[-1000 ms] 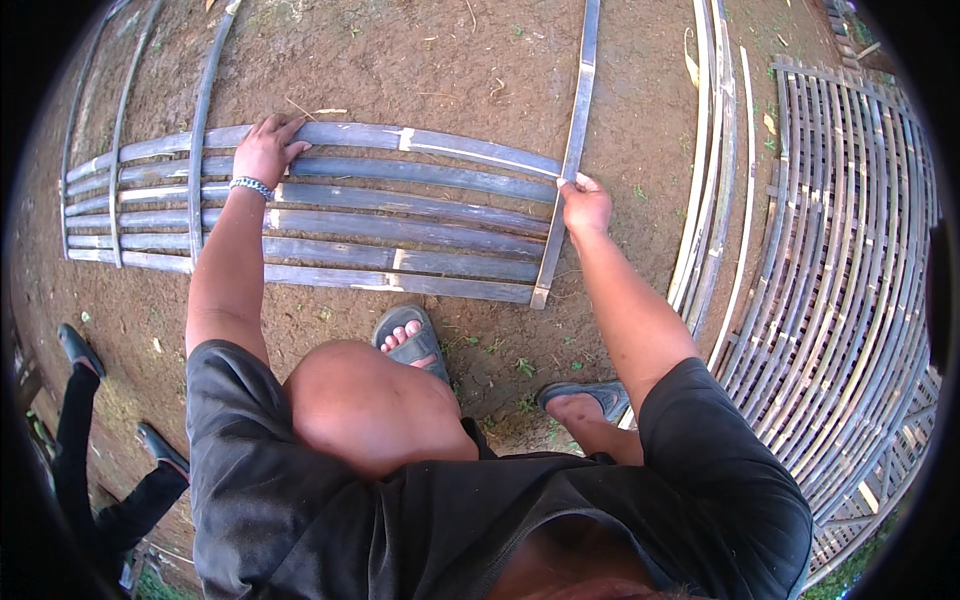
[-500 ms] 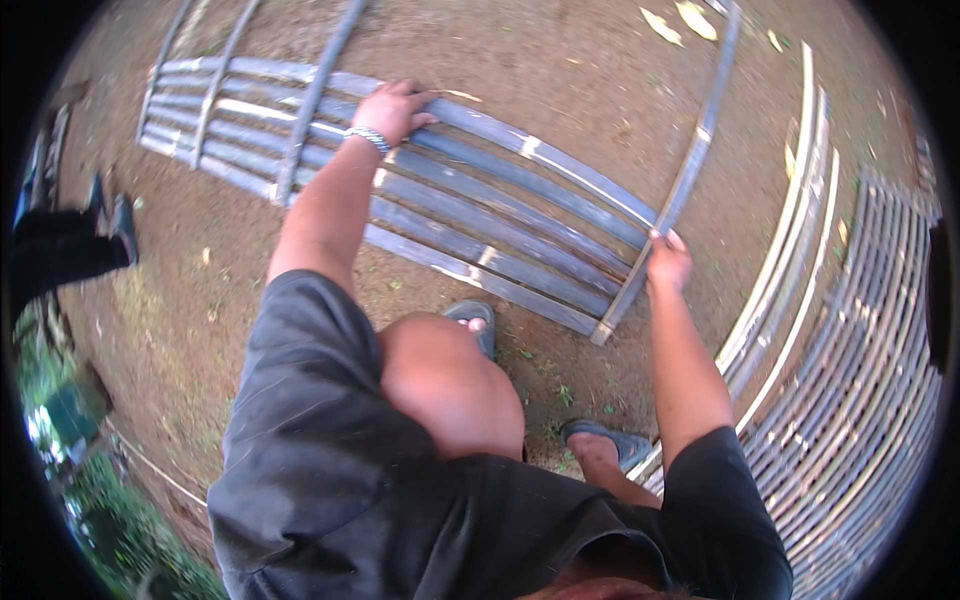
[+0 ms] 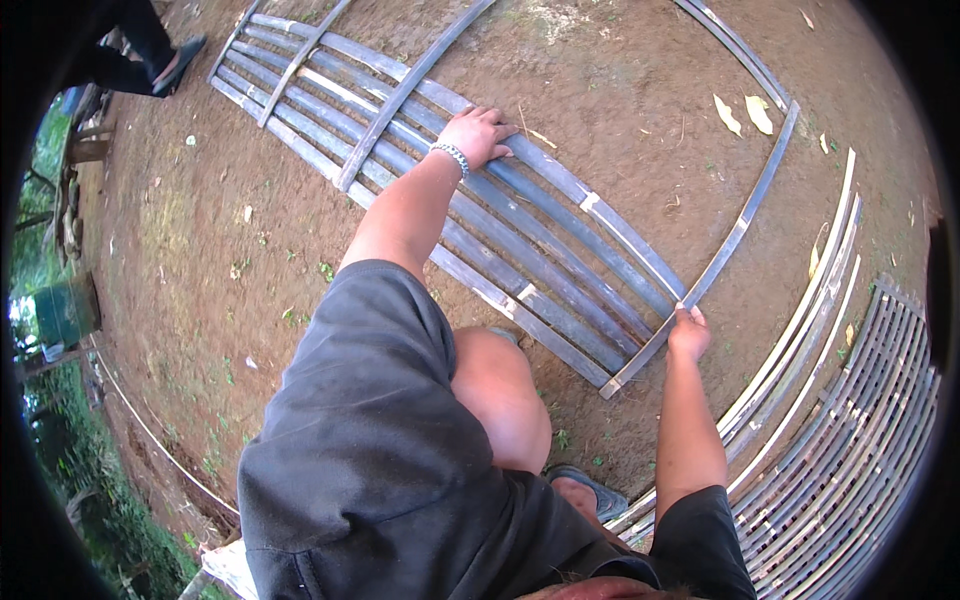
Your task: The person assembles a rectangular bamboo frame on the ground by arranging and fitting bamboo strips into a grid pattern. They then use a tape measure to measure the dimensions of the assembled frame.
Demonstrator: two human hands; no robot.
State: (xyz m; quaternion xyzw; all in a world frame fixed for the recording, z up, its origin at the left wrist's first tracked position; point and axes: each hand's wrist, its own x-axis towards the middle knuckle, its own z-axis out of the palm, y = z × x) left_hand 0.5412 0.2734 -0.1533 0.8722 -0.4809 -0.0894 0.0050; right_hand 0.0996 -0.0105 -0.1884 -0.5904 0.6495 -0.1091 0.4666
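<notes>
Several split bamboo slats lie side by side on the ground, with bamboo crosspieces across them. My left hand, above a beaded bracelet, rests on the far outer slat with its fingers apart. A crosspiece lies just left of that hand. At the right end, my right hand is closed around the end crosspiece, close to where the outer slat meets it. The thumb shows on top; the other fingers are partly hidden.
Loose bamboo strips lie at the right, beside a finished-looking slatted bamboo panel. Dry leaves are scattered on the bare soil. Another person's leg and sandal show at the upper left. A green container stands at the left edge.
The view has turned, so the bamboo frame sits lower and further right in the picture. Both hands keep about the same places on the bamboo.
</notes>
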